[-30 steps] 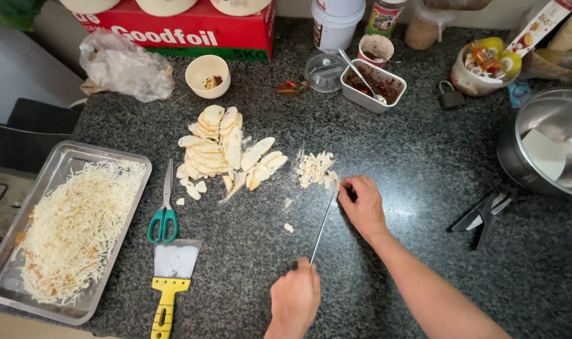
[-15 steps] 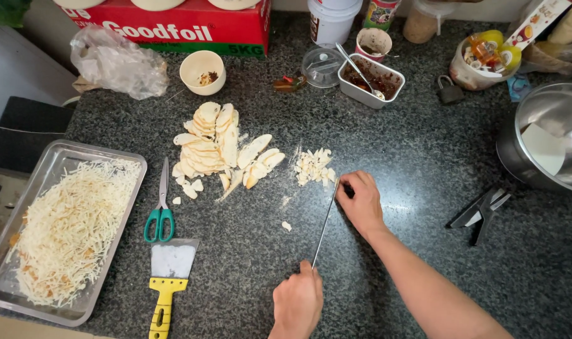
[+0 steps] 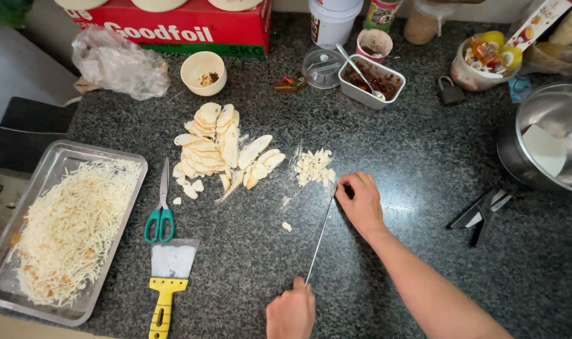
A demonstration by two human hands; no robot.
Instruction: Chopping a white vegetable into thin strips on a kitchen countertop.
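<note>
At the eleven-to-twelve o'clock edge of the dark speckled counter lies a long red cardboard carton, its front face carrying large white lettering above a green strip. Just left of it, near ten o'clock, sits a crumpled clear plastic bag. At twelve o'clock stands a white tub with a dark printed label, and beside it a small cylindrical can with a green, red and white label. At the two o'clock corner, a narrow white and red box leans diagonally (only partly in view) over a round container of small yellow and orange wrapped packets. No screens or signs show.
</note>
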